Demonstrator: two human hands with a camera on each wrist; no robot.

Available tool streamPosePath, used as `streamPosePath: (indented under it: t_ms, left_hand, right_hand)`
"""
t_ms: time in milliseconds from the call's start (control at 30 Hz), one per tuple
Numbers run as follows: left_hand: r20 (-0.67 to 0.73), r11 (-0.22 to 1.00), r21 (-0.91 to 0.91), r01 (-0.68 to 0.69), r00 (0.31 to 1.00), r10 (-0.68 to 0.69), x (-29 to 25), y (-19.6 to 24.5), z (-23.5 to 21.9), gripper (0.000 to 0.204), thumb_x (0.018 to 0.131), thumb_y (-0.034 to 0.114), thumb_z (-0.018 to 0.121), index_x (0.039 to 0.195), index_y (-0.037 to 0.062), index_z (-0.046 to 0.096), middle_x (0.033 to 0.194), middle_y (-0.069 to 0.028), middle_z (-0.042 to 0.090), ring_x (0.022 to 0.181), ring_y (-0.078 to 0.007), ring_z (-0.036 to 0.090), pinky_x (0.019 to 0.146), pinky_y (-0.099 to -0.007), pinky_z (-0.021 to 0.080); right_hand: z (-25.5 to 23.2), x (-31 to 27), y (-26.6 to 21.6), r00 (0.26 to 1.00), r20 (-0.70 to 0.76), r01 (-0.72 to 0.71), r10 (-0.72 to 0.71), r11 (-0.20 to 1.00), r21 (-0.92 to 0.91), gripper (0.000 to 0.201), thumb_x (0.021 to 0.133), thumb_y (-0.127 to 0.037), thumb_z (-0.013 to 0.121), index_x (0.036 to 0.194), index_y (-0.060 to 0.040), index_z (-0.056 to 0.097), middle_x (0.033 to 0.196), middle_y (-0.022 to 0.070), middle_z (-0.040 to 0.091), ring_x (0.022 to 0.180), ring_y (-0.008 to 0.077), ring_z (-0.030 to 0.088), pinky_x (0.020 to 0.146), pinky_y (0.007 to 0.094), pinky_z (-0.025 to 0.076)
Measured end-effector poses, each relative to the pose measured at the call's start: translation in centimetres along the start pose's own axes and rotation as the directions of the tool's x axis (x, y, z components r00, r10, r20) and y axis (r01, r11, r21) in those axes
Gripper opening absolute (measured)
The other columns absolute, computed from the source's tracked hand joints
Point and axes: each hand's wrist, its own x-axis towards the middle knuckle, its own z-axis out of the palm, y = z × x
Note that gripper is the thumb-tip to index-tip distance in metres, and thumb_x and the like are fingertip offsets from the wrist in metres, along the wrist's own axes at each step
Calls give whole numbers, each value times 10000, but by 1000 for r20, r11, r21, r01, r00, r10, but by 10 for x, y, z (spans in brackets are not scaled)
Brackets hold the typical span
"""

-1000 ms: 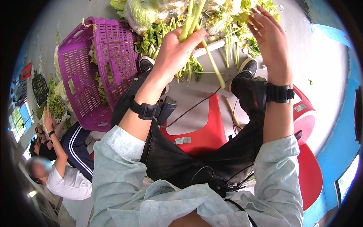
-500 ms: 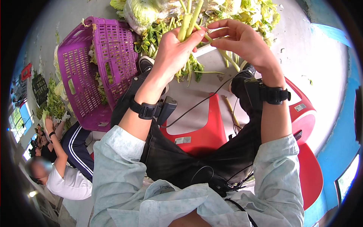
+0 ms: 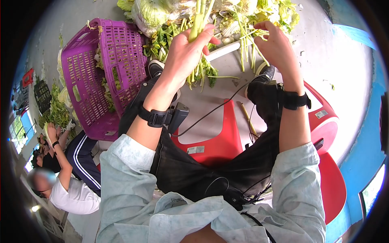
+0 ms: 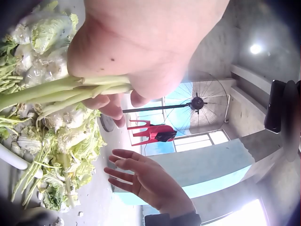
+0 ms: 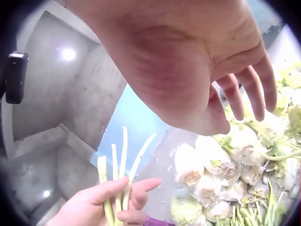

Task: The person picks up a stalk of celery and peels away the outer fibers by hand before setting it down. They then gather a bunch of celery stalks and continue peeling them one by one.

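Note:
My left hand (image 3: 184, 56) grips a few pale green celery stalks (image 3: 197, 25), thumb laid across them, their ends pointing away from me. In the right wrist view the trimmed-looking stalk ends (image 5: 123, 155) fan out above that hand's fingers. Off to the right, my right hand (image 3: 279, 50) hovers with relaxed, slightly bent fingers; the left wrist view shows nothing in it. Below it, loose thin stalks (image 3: 244, 44) lie on the pile. Leafy celery (image 3: 198, 75) lies on the floor beneath my left hand.
Napa cabbages (image 3: 150, 18), some in clear wrap, are heaped ahead. A purple crate (image 3: 125, 60) leans on its side at left. A red stool (image 3: 221, 146) stands between my legs, with a black cable (image 3: 206, 114) above it. Another person (image 3: 75, 194) works at far left.
My right hand came in to a drooping stalk at my left hand, then drew back right. That stalk no longer hangs from my left hand, which keeps its grip on the others.

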Motion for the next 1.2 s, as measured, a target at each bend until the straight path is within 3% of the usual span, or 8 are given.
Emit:
streamPosePath:
  t_ms: [133,333,533,733,833,933,1033,1200]
  left_hand:
    - [22,999,-21,27,999,-27,-3,7,3,424,1057,287,551,1361,-4,600,1019,-97,739,716,-46,538,639,-212,416]
    - [30,999,-38,-1,1000,2,-3,-1,6,390,1067,284,531,1308,-12,605,1049,-110,748,738,-54,583,664,-219,446]
    - [44,1000,-27,16,999,-15,-2,0,7,310,1056,278,566,1195,12,645,1040,-103,755,715,-49,591,654,-218,454]
    - [105,998,42,40,993,-45,-3,1,8,276,1033,250,615,1176,27,690,978,-68,764,678,-36,563,614,-211,444]
    - [149,995,85,60,986,-72,-5,6,9,294,1033,251,617,1196,20,699,978,-57,766,668,-30,547,601,-211,442]
    - [208,988,144,64,974,-93,-3,1,8,309,1037,254,613,1212,14,698,980,-46,768,657,-28,540,601,-212,446]
    - [244,986,164,33,967,-73,-5,0,10,315,1040,257,609,1215,11,697,983,-47,769,649,-29,539,601,-212,450]
    - [180,993,114,33,982,-53,-2,-4,8,295,1040,263,611,1173,17,702,950,-45,763,629,-36,534,583,-213,448]
  right_hand:
    - [-4,3,-19,972,224,-143,69,931,335,292,880,-140,592,1125,-55,726,1016,95,778,869,210,744,783,319,566]
    - [-8,-1,-35,972,235,-89,3,930,357,209,969,-105,629,1150,-23,694,982,78,773,899,109,715,830,243,539]
    - [-13,0,-41,985,172,-43,-14,945,323,222,926,-101,729,1130,-18,703,960,84,768,902,124,725,840,254,561]
    - [-10,3,-40,978,165,-30,-128,698,716,311,879,-203,790,1146,-61,720,1075,83,753,938,161,711,832,304,561]
    - [-22,3,-44,953,295,-173,-64,684,709,472,958,-167,720,1396,-70,572,1247,74,698,1123,132,643,973,279,508]
    - [-22,3,-46,947,321,-251,4,631,734,387,979,-158,688,1344,-68,597,1268,99,685,1071,144,650,952,288,517]
    - [-24,10,-46,952,305,-269,10,503,822,286,1015,-116,600,1289,-31,608,1050,45,684,854,100,609,760,243,499]
    - [-34,13,-44,912,91,-262,400,397,880,409,1008,-124,612,1395,-53,499,1042,46,695,846,103,612,769,246,501]
